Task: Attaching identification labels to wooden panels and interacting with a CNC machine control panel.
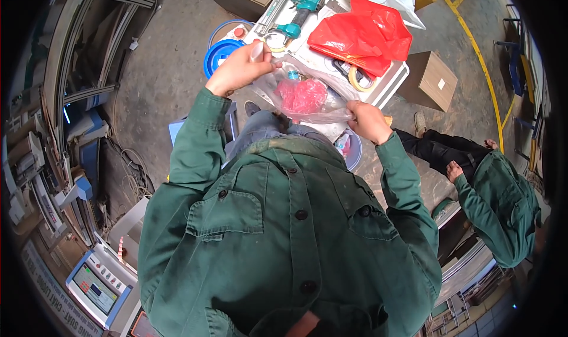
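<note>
A clear plastic bag (322, 117) is stretched between my two hands in front of my waist. My left hand (244, 66) is closed at the bag's left rim, its thumb raised. On the opposite side my right hand (370, 121) pinches the rim. Inside lie a crumpled pink plastic bag (302, 95) and what looks like a bottle with a blue cap (293, 75). Just beyond the bag sit a roll of tan tape (360, 78) and a red plastic bag (361, 36).
A teal nail gun (305, 5) lies on the white worktop beyond my hands. A blue round lid (214, 57) sits to its left, and a bucket (353, 149) stands below my right hand. At right are a wooden box (427, 81) and another person in green (503, 201).
</note>
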`<state>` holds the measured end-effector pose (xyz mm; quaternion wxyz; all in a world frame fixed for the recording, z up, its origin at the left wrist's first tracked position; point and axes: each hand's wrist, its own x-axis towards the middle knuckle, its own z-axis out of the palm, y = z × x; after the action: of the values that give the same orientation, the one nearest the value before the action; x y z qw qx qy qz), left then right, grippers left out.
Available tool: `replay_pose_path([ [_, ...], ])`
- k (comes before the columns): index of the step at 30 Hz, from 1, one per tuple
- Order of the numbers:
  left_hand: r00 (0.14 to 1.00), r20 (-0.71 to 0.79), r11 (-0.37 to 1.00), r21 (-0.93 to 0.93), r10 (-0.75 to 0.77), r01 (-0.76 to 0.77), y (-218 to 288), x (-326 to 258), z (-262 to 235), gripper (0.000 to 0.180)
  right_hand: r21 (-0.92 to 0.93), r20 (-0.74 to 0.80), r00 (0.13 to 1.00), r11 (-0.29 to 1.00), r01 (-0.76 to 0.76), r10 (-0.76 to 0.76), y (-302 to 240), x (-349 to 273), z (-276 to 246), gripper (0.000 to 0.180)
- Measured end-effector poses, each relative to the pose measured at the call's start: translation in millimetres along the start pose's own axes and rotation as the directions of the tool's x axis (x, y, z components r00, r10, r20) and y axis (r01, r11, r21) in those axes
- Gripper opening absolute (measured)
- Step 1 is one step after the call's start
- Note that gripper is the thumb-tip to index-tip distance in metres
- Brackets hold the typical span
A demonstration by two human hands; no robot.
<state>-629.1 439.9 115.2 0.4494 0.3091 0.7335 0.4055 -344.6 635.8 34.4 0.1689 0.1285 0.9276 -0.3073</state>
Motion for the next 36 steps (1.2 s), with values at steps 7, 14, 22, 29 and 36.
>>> replay_pose_path([
  [7, 0.959, -0.240, 0.937, 0.345, 0.150, -0.060, -7, -22, -2, 0.022, 0.285, -0.131, 0.991, 0.958, 0.019, 0.019, -11, -11, -24, 0.035],
  [14, 0.860, -0.407, 0.869, 0.488, 0.308, -0.081, -26, -53, 6, 0.032, 0.381, -0.148, 0.987, 0.924, -0.003, 0.064, -19, -23, -35, 0.033],
  [22, 0.833, -0.177, 0.802, 0.432, 0.524, -0.412, -33, -37, 35, 0.015, 0.276, -0.305, 0.950, 0.961, 0.030, 0.058, -19, -27, -35, 0.010],
  [29, 0.809, -0.380, 0.837, 0.497, 0.448, -0.230, -19, -55, 38, 0.037, 0.269, -0.408, 0.908, 0.963, 0.019, 0.096, -31, -22, -44, 0.010],
  [36, 0.888, -0.226, 0.840, 0.478, 0.401, -0.257, -43, -63, 42, 0.013, 0.212, -0.479, 0.873, 0.977, 0.018, 0.088, -29, -21, -44, 0.013],
])
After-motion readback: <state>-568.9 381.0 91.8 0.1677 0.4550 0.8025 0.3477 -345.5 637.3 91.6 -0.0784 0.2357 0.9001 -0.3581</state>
